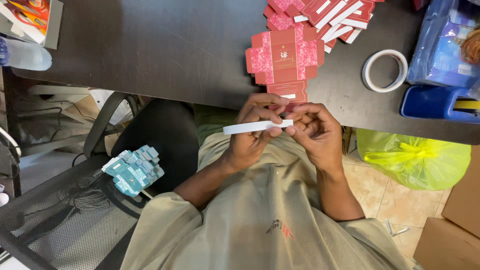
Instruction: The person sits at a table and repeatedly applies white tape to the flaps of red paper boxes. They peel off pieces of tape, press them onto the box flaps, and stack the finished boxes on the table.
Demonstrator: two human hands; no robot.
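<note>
Head view, looking down past the chest to the near edge of a dark table (150,55). We see both hands raised together just in front of that edge. The left hand (252,135) has its fingers curled narrowly around a white strip (257,126) (a thin, flat band, seemingly a peeled tape backing, though we cannot tell for certain), which runs nearly level and pokes out to the left beyond the knuckles. The right hand (315,132) meets the strip's right end, its fingers bent close and pinching there; the two hands touch at the fingertips.

Just beyond the hands, an unfolded red carton blank (285,57) with pink patterned panels lies flat on the table, its near flap overhanging the edge and partly hidden behind the fingers. Farther off and to the right lies a loose pile of similar red blanks (320,15) bearing white strips. Right of the flat blank sits a roll of white double-sided tape (385,71), and beyond that, at the right margin, a blue plastic container (440,102) under a blue wrapped bundle.

Below the table on the right we note a yellow-green plastic bag (415,157) on the tiled floor. At left, a stack of teal patterned cartons (134,170) rests on a mesh chair seat (60,220).
</note>
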